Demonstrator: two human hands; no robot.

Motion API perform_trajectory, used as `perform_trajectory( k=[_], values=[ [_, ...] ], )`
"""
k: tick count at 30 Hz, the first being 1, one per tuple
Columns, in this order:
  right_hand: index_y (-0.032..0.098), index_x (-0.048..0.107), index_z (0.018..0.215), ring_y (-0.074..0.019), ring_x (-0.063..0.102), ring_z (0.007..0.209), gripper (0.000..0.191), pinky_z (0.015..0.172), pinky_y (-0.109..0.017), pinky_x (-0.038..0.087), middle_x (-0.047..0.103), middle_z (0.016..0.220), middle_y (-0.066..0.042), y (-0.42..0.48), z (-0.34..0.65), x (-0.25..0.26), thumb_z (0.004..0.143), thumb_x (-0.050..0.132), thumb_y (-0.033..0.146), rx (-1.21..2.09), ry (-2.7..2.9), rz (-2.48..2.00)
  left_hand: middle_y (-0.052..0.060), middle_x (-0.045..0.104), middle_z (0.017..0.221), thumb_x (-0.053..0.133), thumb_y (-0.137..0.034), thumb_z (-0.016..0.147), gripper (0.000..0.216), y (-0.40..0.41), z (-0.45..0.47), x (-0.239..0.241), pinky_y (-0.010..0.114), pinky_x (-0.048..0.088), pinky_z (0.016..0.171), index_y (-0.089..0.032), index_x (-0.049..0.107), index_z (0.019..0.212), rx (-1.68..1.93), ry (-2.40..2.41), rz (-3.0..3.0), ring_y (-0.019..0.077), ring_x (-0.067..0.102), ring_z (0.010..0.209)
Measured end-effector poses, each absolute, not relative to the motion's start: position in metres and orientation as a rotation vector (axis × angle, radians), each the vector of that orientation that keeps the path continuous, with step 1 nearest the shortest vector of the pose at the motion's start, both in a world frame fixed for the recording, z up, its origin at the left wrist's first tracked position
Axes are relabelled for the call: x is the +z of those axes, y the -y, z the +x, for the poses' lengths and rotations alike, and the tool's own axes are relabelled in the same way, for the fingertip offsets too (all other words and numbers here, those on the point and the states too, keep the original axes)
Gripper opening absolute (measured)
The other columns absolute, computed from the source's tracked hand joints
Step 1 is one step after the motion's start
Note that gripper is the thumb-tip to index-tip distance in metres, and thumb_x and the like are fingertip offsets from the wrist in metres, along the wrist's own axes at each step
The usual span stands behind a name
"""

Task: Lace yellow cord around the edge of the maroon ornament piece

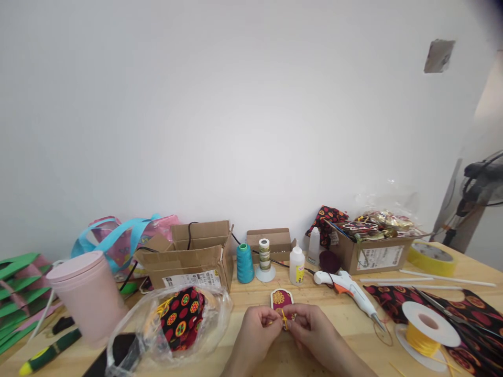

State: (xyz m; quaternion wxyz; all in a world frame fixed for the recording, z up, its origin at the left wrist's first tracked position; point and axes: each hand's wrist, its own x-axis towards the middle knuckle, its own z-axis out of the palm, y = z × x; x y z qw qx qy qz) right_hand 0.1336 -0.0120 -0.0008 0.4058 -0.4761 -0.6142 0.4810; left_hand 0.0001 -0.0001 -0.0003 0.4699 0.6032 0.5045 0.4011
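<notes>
My left hand [257, 331] and my right hand [312, 329] meet at the front middle of the table, fingertips pinched around a yellow cord [284, 317]. The cord shows as a small loop or knot between them. Just behind the fingers lies a dark red fabric piece [280, 297] with a gold flower pattern and a white edge; the hands cover its lower part. I cannot tell whether the cord is joined to it. To the right of my right hand rests a white hot glue gun [353, 293] with an orange trigger.
A plastic bag of patterned fabric [183, 319] lies left, beside a pink canister [88, 293]. Behind stand a cardboard box [196, 262], a teal thread cone [244, 264] and a glue bottle [297, 264]. At right are a filled box [377, 256], a yellow cord spool [422, 337] and scissors [444, 309].
</notes>
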Motion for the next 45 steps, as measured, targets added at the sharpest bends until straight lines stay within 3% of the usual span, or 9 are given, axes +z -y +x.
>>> perform_trajectory(
  k=[12,19,27,39,45],
  values=[
    [0.014,0.060,0.079,-0.0061,0.035,0.037,0.020,0.036,-0.016,0.022,0.039,0.041,0.007,0.008,0.134,-0.009,0.068,0.050,0.027,1.145,1.595,-1.187,0.000,0.059,0.049,0.051,-0.020,0.060,0.019,0.002,0.001,0.006,0.020,0.033,0.048,-0.010,0.065,0.053,0.985,-1.246,1.573,0.0115,0.046,0.049],
    [0.017,0.061,0.075,-0.0091,0.043,0.041,0.015,0.041,-0.018,0.028,0.048,0.044,0.005,0.011,0.135,-0.003,0.069,0.048,0.023,0.863,1.755,-1.274,-0.003,0.054,0.046,0.052,-0.018,0.060,0.015,0.002,0.000,0.001,0.018,0.027,0.043,-0.010,0.064,0.061,0.978,-1.152,1.461,0.0085,0.042,0.045],
    [0.020,0.061,0.074,-0.0112,0.047,0.049,0.016,0.046,-0.018,0.031,0.056,0.053,0.002,0.012,0.138,0.000,0.071,0.047,0.028,0.613,1.886,-1.378,0.002,0.063,0.055,0.053,-0.030,0.065,0.024,0.003,0.001,0.006,0.021,0.037,0.052,-0.010,0.066,0.061,1.015,-1.140,1.540,0.0146,0.053,0.056],
    [0.023,0.059,0.070,-0.0108,0.049,0.050,0.011,0.047,-0.019,0.030,0.062,0.061,0.003,0.014,0.143,0.005,0.069,0.048,0.023,0.510,1.989,-1.511,-0.001,0.058,0.048,0.050,-0.026,0.065,0.022,0.002,0.003,0.000,0.020,0.035,0.047,-0.011,0.064,0.057,0.943,-1.215,1.574,0.0113,0.049,0.047],
    [0.022,0.058,0.066,-0.0109,0.049,0.052,0.012,0.048,-0.019,0.032,0.061,0.061,0.003,0.015,0.142,0.007,0.069,0.046,0.020,0.515,1.953,-1.471,0.001,0.063,0.056,0.053,-0.025,0.065,0.017,0.003,0.002,0.001,0.021,0.039,0.052,-0.012,0.063,0.058,0.999,-1.150,1.506,0.0136,0.054,0.055]
  ],
)
